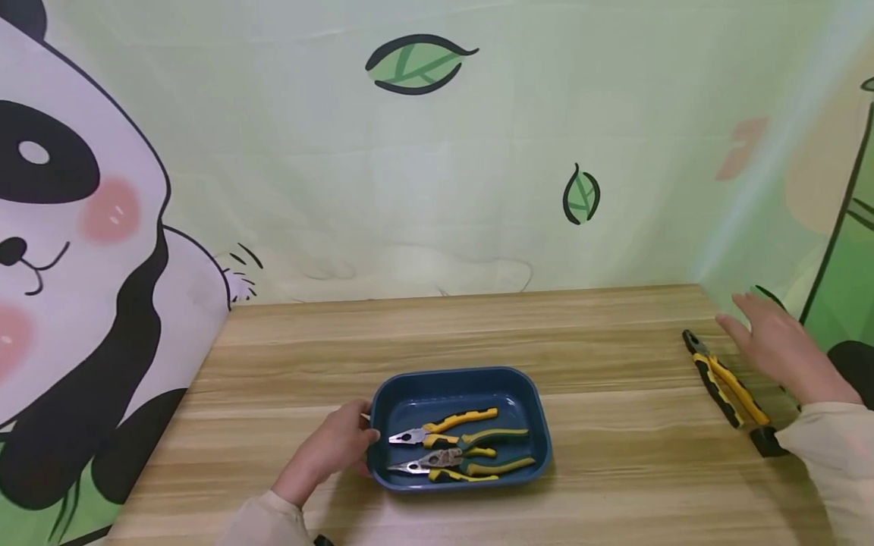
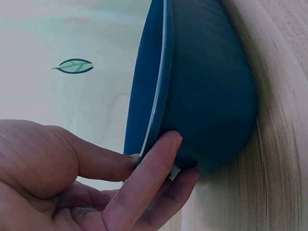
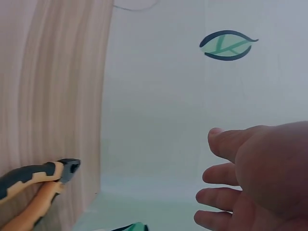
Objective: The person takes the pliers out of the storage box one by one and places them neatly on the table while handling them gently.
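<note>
"Gripping the left end of the blue tray (image 1: 437, 398), that left hand (image 1: 337, 440)! Thumb at the rim, fingers curled against the outside wall, and the left wrist view backs me up."

"And where's the tray?"

"Flat on the wooden table (image 1: 614, 470), near side, roughly mid-frame. Three tools inside, overlapping, heads all to the left!"

"Call them for me."

"At the back, yellow-and-black pliers (image 1: 432, 429). Across the middle, green-and-yellow pliers (image 1: 495, 436) with a worn, brownish head. Nearest us, the long-nose pliers (image 1: 440, 475), yellow in the handle, partly covered by the green pair."

"Over to the right hand (image 1: 781, 345), then!"

"Nothing in its grasp! Fingers reach out loosely, thumb apart, up at the far right of the table. Just beside it lies a lone pair of pliers (image 1: 712, 385), orange-yellow and black, head pointing away from the person."

"Any contact?"

"None: the right wrist view shows a gap between hand and tool."

"And the setting?"

"Pale sleeves (image 1: 822, 462) on both arms, and a light green backdrop (image 1: 478, 189) behind, a big cartoon panda (image 1: 130, 144) on the left and a leaf (image 1: 416, 64) printed high up."
</note>
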Demonstrator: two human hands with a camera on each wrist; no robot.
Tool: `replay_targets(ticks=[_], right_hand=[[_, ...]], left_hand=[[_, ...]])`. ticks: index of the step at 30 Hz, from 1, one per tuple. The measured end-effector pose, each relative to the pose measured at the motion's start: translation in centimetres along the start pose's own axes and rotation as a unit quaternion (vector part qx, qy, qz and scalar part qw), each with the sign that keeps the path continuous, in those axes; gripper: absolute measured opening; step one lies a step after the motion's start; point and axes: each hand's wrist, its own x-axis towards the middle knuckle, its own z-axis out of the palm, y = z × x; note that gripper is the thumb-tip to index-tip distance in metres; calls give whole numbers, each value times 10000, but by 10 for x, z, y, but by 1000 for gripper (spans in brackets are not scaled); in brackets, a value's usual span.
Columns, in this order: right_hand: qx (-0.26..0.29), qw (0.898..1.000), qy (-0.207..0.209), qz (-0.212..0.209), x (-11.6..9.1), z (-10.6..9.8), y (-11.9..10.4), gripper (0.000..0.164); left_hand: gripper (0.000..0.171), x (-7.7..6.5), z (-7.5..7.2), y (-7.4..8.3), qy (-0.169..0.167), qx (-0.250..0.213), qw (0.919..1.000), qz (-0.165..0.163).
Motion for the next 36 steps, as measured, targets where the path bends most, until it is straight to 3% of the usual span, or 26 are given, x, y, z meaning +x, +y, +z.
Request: replay_targets(ticks=[13,36], right_hand=[[-343,9984,450,-65,5,-19,-20,80],[-357,9986,379,-105,10,-31,-44,82]], left_hand=[[33,1,1,-2,-5,67,10000,-3],[33,1,0,-3,-27,-19,10000,13]])
